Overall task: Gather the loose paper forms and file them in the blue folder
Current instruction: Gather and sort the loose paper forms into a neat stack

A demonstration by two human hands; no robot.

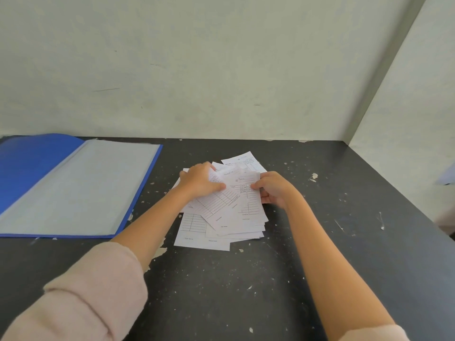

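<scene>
Several white printed paper forms lie in a loose, fanned pile in the middle of the dark table. My left hand grips the pile's upper left side, thumb on top of the sheets. My right hand pinches the right edge of the top sheets, thumb over, fingers under. The blue folder lies open to the left, its clear inner sleeve facing up, apart from the pile.
A pale wall runs along the table's back edge and a side panel closes off the right. The tabletop is scuffed with chipped paint spots. My pink sleeves cover both upper forearms near the bottom of the view.
</scene>
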